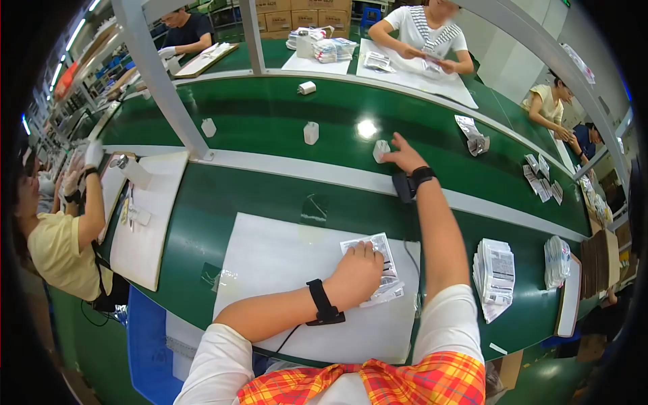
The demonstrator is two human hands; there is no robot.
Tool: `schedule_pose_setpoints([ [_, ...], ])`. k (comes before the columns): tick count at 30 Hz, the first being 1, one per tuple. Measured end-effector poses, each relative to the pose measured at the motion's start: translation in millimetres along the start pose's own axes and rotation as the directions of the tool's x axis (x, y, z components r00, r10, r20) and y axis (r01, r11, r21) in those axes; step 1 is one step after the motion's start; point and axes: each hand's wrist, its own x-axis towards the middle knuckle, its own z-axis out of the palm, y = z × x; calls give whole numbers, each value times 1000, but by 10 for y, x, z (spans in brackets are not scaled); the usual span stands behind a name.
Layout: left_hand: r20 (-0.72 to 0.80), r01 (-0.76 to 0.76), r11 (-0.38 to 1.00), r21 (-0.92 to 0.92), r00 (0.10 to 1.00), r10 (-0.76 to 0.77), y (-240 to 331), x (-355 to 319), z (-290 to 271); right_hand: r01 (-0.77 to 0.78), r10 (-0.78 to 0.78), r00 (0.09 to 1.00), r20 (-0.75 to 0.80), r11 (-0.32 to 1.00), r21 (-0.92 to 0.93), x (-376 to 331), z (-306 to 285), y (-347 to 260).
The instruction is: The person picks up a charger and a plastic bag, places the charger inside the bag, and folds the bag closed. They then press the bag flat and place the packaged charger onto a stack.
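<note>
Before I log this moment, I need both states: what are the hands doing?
Left hand: over flat printed sheets, grip cannot be told.
Right hand: open, at a small white bottle; contact unclear.

White sleeves, red-and-yellow plaid cloth, black wristbands, dark cable.

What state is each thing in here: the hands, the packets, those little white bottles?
Left hand: resting on printed packets.
Right hand: fingers extended, at a white bottle; grip unclear.
Printed packets: lying on the white mat, partly covered.
White bottle: on the green surface, partly hidden.
Middle bottle: upright.
Far bottle: on its side.
Packet pile: stacked.
</note>
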Motion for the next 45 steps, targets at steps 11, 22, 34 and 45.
schedule_pose_setpoints([
  [11, 2, -144, 978, -149, 989, 145, -251, -178, -158, -197, 178, 980, 85, 862, 466, -1888, 13, -855],
  [22, -122, -39, 961, 273, 990, 75, -26, -58, 74, 170, -189, 981, -43, 943, -285, -2820, 216, -571],
  [34, -105, 14, 984, -177, 994, -33, -132, -104, -75, 405, -344, 914, 213, 804, -435, -3539, 333, -753],
  [45, -54, 114, 988, 108, 993, -108, 120, -303, -201, 329, -333, 939, 90, 785, -526, -3171, 426, -601],
])
